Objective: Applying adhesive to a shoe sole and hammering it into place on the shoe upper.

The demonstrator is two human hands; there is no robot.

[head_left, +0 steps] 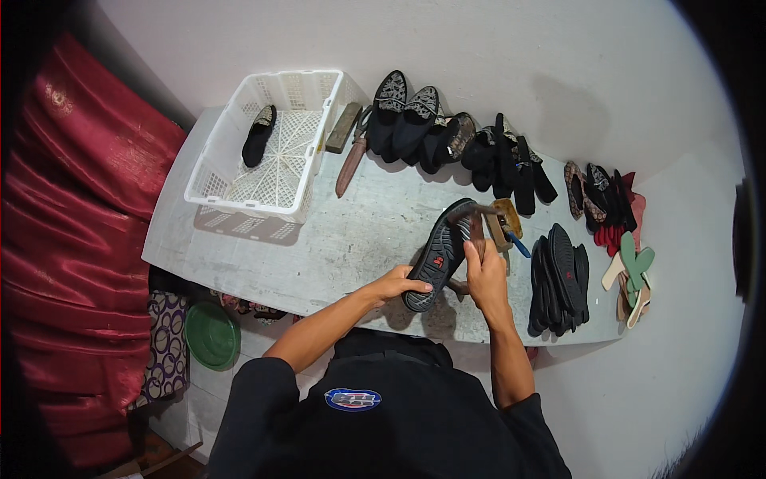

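Observation:
My left hand (396, 286) grips the heel end of a black shoe (435, 259), thumb on its ridged sole, which faces up and bears a small red mark. The shoe is tilted above the table's front part. In my right hand (485, 271) is a hammer (476, 227), fingers wrapped round its handle. The hammer's head is over the toe end of the sole, slightly blurred; I cannot tell whether it touches. Just beyond my right hand lie a yellowish container (506, 214) and a brush with a blue handle (520, 246).
A white plastic basket (307, 195) holding one black shoe (258, 137) stands at the left of the grey table (359, 231). Patterned shoes (415, 112) line the wall beside a knife-like brown tool (351, 168). Black soles (558, 279) and green insoles (635, 259) lie right.

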